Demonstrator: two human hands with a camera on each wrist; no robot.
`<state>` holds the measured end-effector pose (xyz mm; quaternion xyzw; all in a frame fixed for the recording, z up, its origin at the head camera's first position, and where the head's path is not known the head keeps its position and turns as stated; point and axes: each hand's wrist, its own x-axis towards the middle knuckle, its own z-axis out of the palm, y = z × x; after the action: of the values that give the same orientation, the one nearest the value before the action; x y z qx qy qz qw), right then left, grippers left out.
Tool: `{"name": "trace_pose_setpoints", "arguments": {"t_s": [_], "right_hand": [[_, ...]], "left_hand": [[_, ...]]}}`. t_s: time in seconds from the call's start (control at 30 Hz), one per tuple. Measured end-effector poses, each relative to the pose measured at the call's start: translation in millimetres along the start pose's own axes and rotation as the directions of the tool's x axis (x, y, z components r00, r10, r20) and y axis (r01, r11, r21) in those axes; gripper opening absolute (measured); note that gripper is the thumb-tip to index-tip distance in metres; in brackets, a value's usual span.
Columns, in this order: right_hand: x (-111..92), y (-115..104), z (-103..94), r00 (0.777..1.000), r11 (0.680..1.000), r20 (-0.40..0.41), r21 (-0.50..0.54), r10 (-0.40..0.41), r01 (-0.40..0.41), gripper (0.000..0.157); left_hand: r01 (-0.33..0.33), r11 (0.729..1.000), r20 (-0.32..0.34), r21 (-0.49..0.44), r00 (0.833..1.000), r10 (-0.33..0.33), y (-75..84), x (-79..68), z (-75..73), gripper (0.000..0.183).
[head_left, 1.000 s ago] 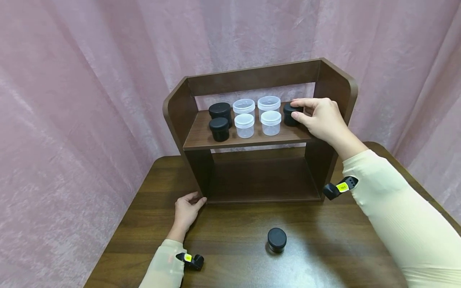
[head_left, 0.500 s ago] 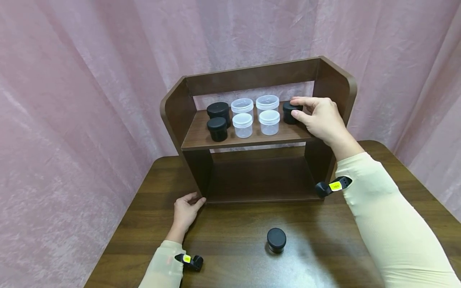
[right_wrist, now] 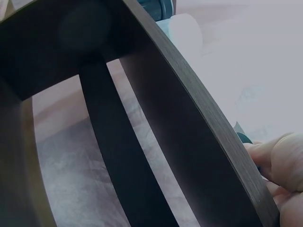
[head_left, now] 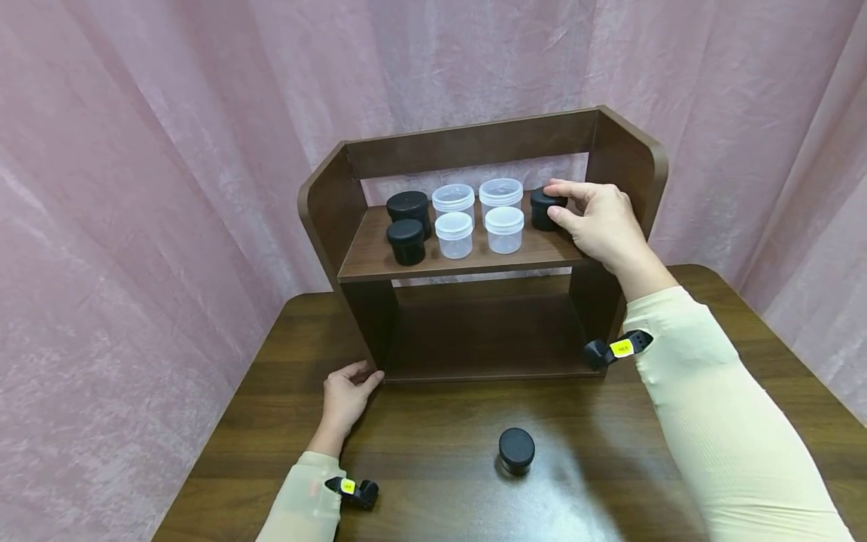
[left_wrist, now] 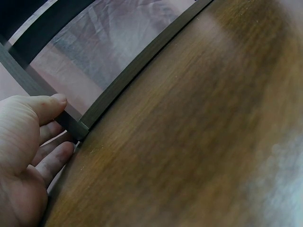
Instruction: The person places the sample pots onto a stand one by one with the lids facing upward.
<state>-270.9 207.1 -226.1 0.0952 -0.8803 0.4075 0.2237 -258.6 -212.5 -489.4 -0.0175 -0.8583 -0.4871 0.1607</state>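
At the right end of the upper board of a brown wooden shelf [head_left: 460, 267], my right hand [head_left: 603, 226] pinches a small black lidded jar [head_left: 540, 217] between thumb and fingers. The jar stands upright, partly covered by the fingers. In the right wrist view, the shelf's board hides most of it. My left hand [head_left: 344, 397] grips the lower left front corner of the shelf. The left wrist view shows that hand's thumb [left_wrist: 51, 106] and fingers on either side of the panel edge. Another black jar [head_left: 516, 450] stands on the table in front.
Left on the upper board are two black jars, one small [head_left: 406, 242] and one larger [head_left: 409, 203]. Beside them stand two small clear jars [head_left: 454, 237] with whitish lids, and two larger clear jars [head_left: 453, 199] behind. A pink curtain [head_left: 203, 150] hangs behind the wooden table [head_left: 420, 459].
My right forearm has swung slightly left, while the hand keeps its hold on the black jar at the right end. The whole view has shifted a little; the left hand stays at the corner.
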Motion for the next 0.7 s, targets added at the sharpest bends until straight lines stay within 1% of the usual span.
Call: {"name": "trace_pose_setpoints", "arguments": {"t_s": [0.23,0.57,0.7], "right_hand": [[0.0,-1.6,0.9,1.000,1.000,-0.005,-0.011,0.004,-0.004,0.032],[1.0,-1.8,-0.6,1.000,0.999,-0.008,-0.039,-0.022,0.022,0.032],[0.1,-0.6,0.4,0.999,0.999,-0.002,-0.036,-0.035,0.035,0.033]], "left_hand": [[-0.016,1.000,0.008,0.002,1.000,0.016,0.1,-0.6,-0.3,0.031],[-0.009,1.000,0.007,-0.014,1.000,0.009,-0.5,0.1,-0.3,0.037],[0.005,1.000,0.006,-0.016,1.000,-0.005,-1.7,-0.5,-0.1,0.038]]}}
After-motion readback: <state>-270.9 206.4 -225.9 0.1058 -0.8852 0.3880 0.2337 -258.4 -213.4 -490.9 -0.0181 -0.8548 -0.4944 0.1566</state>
